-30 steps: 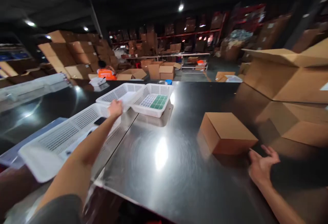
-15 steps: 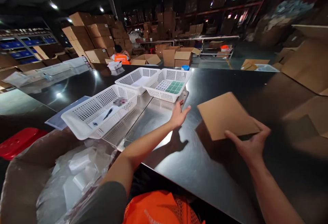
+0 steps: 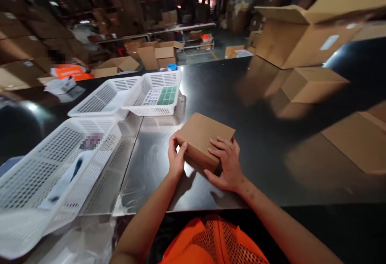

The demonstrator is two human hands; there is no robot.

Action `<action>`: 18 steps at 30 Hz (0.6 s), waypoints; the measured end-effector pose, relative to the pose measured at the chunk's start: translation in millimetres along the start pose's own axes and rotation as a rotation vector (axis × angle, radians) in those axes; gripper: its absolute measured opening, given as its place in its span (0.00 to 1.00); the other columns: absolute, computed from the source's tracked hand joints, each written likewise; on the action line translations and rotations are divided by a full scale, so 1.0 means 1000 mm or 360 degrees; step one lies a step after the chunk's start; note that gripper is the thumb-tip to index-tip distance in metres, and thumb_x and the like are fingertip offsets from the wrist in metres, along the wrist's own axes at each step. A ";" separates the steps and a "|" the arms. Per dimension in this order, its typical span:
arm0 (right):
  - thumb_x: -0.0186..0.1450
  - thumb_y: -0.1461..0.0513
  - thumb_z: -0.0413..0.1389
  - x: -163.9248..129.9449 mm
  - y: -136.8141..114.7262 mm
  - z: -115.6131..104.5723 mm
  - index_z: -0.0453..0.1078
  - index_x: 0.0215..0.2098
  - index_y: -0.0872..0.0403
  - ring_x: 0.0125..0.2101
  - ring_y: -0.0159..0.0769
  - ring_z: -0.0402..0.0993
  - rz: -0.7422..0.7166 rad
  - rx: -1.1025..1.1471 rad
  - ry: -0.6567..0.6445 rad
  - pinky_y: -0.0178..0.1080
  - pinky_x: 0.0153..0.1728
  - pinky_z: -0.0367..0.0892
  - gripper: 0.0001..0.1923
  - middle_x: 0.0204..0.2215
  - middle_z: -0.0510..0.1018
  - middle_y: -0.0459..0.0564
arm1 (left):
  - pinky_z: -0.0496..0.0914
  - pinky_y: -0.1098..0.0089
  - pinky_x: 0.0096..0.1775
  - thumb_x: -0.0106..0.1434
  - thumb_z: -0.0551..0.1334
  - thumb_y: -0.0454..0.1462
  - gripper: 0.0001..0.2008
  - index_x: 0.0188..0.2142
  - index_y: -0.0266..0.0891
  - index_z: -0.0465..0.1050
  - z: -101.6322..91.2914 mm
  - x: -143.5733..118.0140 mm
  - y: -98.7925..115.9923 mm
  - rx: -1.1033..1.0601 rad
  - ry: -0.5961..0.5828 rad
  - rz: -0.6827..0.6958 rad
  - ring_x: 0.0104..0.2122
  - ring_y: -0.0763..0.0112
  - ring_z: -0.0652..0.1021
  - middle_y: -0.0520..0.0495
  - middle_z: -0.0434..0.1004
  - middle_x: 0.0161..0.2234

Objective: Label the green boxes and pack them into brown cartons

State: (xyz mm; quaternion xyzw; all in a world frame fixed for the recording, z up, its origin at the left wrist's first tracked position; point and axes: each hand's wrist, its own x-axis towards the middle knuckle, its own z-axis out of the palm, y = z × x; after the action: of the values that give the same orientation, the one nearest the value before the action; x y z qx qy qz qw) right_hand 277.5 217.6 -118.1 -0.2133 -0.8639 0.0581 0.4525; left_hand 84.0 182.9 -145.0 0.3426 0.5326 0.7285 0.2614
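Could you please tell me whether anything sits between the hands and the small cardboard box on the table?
Nothing visible does. The left hand grips the near-left corner of the small cardboard box, and the right hand lies on its near-right edge, both touching it directly.

Dim warehouse, stacked cartons (image 3: 304,38)

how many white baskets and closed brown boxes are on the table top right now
white baskets: 3, the near one, the far left one and the one with green sheets
closed brown boxes: 3, one under both hands, one further right, one at the right edge
total: 6
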 end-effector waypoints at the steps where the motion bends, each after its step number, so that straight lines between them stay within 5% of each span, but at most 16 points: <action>1: 0.59 0.52 0.61 0.000 -0.005 -0.003 0.62 0.56 0.49 0.59 0.58 0.65 0.0034 0.0006 -0.0027 0.70 0.61 0.45 0.29 0.55 0.73 0.59 | 0.68 0.57 0.57 0.61 0.66 0.47 0.22 0.54 0.54 0.69 -0.002 -0.002 -0.001 -0.0021 -0.0043 -0.0018 0.55 0.60 0.74 0.49 0.74 0.56; 4: 0.61 0.49 0.61 0.007 -0.004 -0.015 0.66 0.52 0.48 0.58 0.55 0.67 0.0132 0.0070 -0.0141 0.67 0.61 0.50 0.24 0.54 0.74 0.57 | 0.71 0.58 0.51 0.61 0.66 0.48 0.17 0.49 0.53 0.72 -0.011 -0.004 0.004 0.0045 -0.0057 0.0053 0.49 0.61 0.77 0.49 0.78 0.49; 7: 0.60 0.45 0.63 0.016 0.027 -0.040 0.69 0.50 0.48 0.59 0.54 0.64 0.0302 0.0024 -0.0185 0.61 0.59 0.59 0.26 0.58 0.70 0.58 | 0.74 0.61 0.38 0.61 0.63 0.53 0.15 0.37 0.46 0.76 -0.022 -0.018 0.013 0.0184 -0.0179 0.0349 0.34 0.62 0.79 0.49 0.79 0.32; 9: 0.58 0.41 0.63 0.017 0.056 -0.063 0.70 0.51 0.50 0.61 0.57 0.62 0.0559 -0.0224 0.0076 0.60 0.58 0.61 0.32 0.60 0.67 0.61 | 0.75 0.60 0.31 0.58 0.60 0.58 0.21 0.29 0.46 0.77 -0.028 -0.035 0.017 0.0238 -0.0680 0.0555 0.24 0.62 0.78 0.49 0.76 0.23; 11: 0.56 0.40 0.64 0.013 0.080 -0.085 0.69 0.49 0.52 0.56 0.57 0.67 0.0963 -0.0548 0.0578 0.60 0.56 0.63 0.34 0.54 0.71 0.62 | 0.77 0.57 0.28 0.53 0.61 0.62 0.21 0.25 0.51 0.77 -0.033 -0.051 0.019 0.0333 -0.1238 0.0629 0.22 0.58 0.79 0.49 0.76 0.21; 12: 0.55 0.40 0.64 0.011 0.086 -0.094 0.68 0.50 0.53 0.53 0.56 0.70 0.1143 -0.0607 0.0755 0.59 0.52 0.66 0.34 0.52 0.72 0.62 | 0.78 0.56 0.29 0.50 0.63 0.61 0.18 0.26 0.54 0.78 -0.036 -0.055 0.019 0.0410 -0.1361 0.0667 0.24 0.56 0.80 0.49 0.78 0.22; 14: 0.53 0.41 0.65 0.007 0.084 -0.104 0.64 0.53 0.53 0.48 0.54 0.73 0.1346 -0.0533 0.0812 0.55 0.45 0.71 0.38 0.52 0.72 0.62 | 0.79 0.51 0.37 0.51 0.65 0.57 0.15 0.33 0.57 0.79 -0.039 -0.053 0.021 0.0519 -0.1040 0.0803 0.34 0.52 0.83 0.48 0.82 0.32; 16: 0.55 0.41 0.64 0.010 0.069 -0.104 0.60 0.57 0.52 0.49 0.52 0.74 0.1313 -0.0409 0.0604 0.53 0.44 0.72 0.40 0.55 0.70 0.62 | 0.74 0.46 0.51 0.55 0.63 0.54 0.19 0.45 0.55 0.76 -0.040 -0.037 0.022 0.0484 -0.0392 0.0843 0.49 0.48 0.80 0.46 0.80 0.48; 18: 0.57 0.38 0.60 0.024 0.052 -0.096 0.59 0.59 0.53 0.54 0.55 0.70 0.1190 -0.0432 0.0314 0.56 0.50 0.69 0.42 0.57 0.68 0.64 | 0.66 0.46 0.58 0.61 0.60 0.52 0.22 0.54 0.54 0.70 -0.039 -0.018 0.022 0.0400 -0.0060 0.0653 0.61 0.47 0.71 0.45 0.71 0.60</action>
State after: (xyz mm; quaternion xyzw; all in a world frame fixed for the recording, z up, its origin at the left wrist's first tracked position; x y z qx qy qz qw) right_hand 359.8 265.8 -59.2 -0.5750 -0.6791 0.0834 0.4486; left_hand 64.9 139.8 -135.6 0.4870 0.5333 0.6878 0.0729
